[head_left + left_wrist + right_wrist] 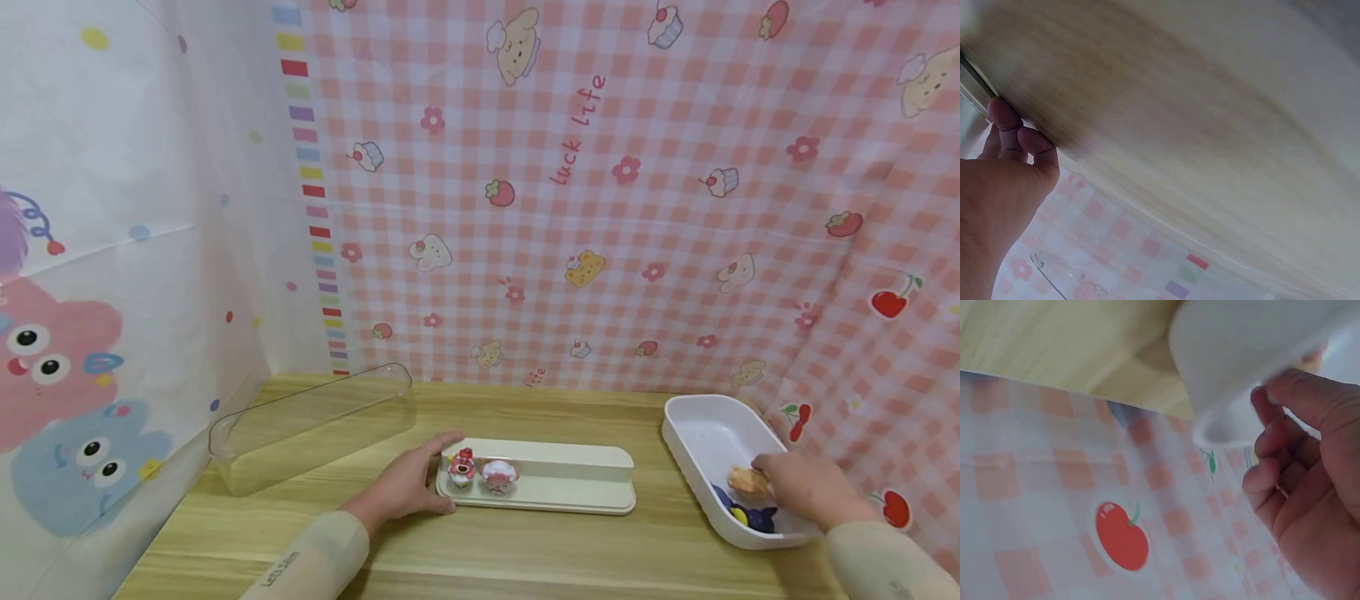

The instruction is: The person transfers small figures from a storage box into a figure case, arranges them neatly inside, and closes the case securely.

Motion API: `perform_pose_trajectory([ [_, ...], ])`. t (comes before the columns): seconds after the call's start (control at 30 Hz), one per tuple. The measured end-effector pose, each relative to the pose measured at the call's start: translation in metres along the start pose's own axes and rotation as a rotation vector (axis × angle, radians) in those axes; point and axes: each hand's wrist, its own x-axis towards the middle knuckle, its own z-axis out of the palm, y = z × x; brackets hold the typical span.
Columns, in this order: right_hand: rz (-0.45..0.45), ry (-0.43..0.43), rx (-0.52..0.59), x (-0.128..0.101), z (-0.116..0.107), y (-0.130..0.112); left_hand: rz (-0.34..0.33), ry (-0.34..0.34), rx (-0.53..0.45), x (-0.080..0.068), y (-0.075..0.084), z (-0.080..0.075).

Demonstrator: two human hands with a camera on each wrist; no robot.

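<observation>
My left hand [405, 483] holds the left end of a cream stepped display base [570, 487], thumb at its front corner and fingers at the back. Two small figurines stand on the base near that hand: a red-and-pink one [462, 468] and a pink-and-white one [499, 476]. Over at the right, my right hand [810, 487] reaches into a white bin [686, 454] and pinches a tan figurine [746, 481]. Beside it in the bin lies a dark blue figurine [759, 518] with a yellow part. In the right wrist view the bin's wall mostly hides the tan figurine.
A clear plastic cover [315, 429] lies at the back left of the wooden table [450, 554]. Behind the table hangs a pink checked cloth [465, 317], which also runs along the right side close to the bin. A white printed cloth [187, 317] hangs on the left.
</observation>
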Motion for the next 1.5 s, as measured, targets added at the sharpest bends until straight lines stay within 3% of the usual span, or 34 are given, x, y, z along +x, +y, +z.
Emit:
perform_pose_trajectory([
  [0.1,-0.029,0.003,0.028,0.006,-0.010,-0.001,-0.004,0.002,0.001,0.000,0.000,0.000],
  [0.33,0.013,0.042,0.141,0.021,-0.022,-0.009,-0.016,0.003,0.004,0.000,0.000,-0.001],
  [0.67,0.199,0.098,0.361,0.032,-0.010,-0.013,-0.003,-0.005,-0.009,-0.001,-0.002,0.001],
  [0.9,0.183,0.169,0.408,0.028,-0.009,-0.004,-0.002,-0.003,0.003,-0.001,-0.002,0.001],
  [1.27,0.275,0.093,0.456,0.024,-0.011,-0.002,0.005,-0.001,0.006,0.000,0.000,0.000],
  [1.5,0.200,0.139,0.403,0.022,-0.008,0.000,0.005,-0.004,-0.008,0.000,-0.002,-0.001],
])
